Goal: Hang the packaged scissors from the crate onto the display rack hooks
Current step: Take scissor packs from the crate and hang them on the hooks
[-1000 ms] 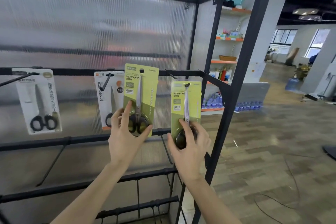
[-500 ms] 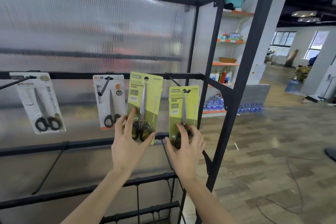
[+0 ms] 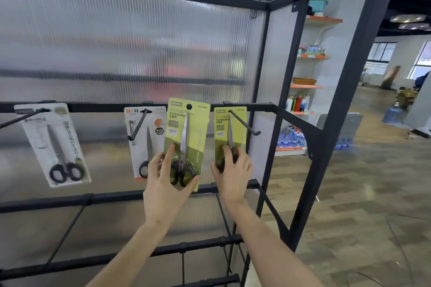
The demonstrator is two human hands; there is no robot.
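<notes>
Black rack bars (image 3: 112, 196) are seen before a ribbed wall panel (image 3: 130, 42). One green scissors pack (image 3: 186, 137) is held low by the left hand (image 3: 166, 184), off any hook. Another green pack (image 3: 229, 133), threaded on a hook (image 3: 245, 123), is pinched by the right hand (image 3: 233, 177).

Open air lies right of the rack's black corner post (image 3: 345, 109). On the rack, the protruding hook (image 3: 245, 123), hanging white packs (image 3: 56, 144) and lower crossbar (image 3: 70, 201) crowd any reach toward the ribbed panel (image 3: 130, 39).
</notes>
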